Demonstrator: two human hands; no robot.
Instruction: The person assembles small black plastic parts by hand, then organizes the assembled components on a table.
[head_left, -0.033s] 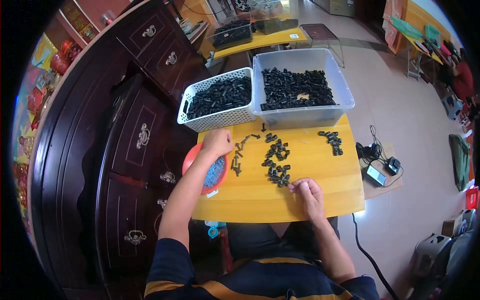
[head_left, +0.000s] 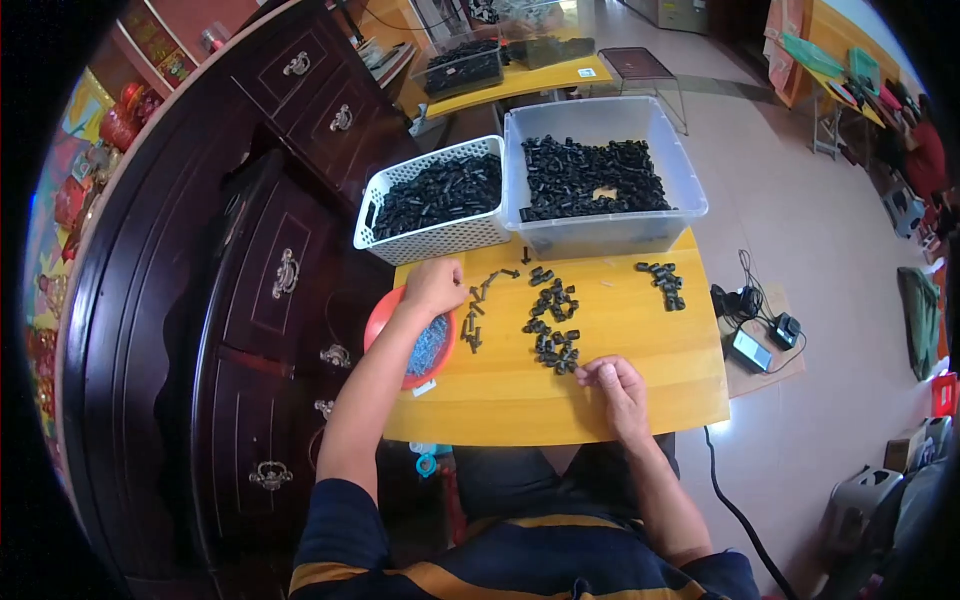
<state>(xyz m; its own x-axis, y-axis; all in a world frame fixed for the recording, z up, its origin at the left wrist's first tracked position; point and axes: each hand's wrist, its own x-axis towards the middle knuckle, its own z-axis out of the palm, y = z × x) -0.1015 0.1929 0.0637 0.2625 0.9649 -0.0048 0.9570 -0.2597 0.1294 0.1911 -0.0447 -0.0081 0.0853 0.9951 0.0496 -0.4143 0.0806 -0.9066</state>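
My left hand (head_left: 436,287) reaches over the far rim of a red bowl (head_left: 375,325) of small bluish pieces. Its fingers are curled downward, hiding anything in them. To its right, slim black plastic parts (head_left: 473,325) form a loose line on the yellow table (head_left: 480,405). My right hand (head_left: 618,392) is at the near end of a cluster of chunky black plastic fittings (head_left: 555,345). Thumb and fingers are pressed together there, beside the nearest fitting; what they hold, if anything, is too small to make out.
Behind my hands stand a white perforated basket (head_left: 440,238) and a clear plastic bin (head_left: 600,236), both holding many black parts. More black fittings (head_left: 668,285) lie at the table's right. A dark wooden cabinet (head_left: 270,330) flanks the left side. A black cable (head_left: 735,505) hangs at right.
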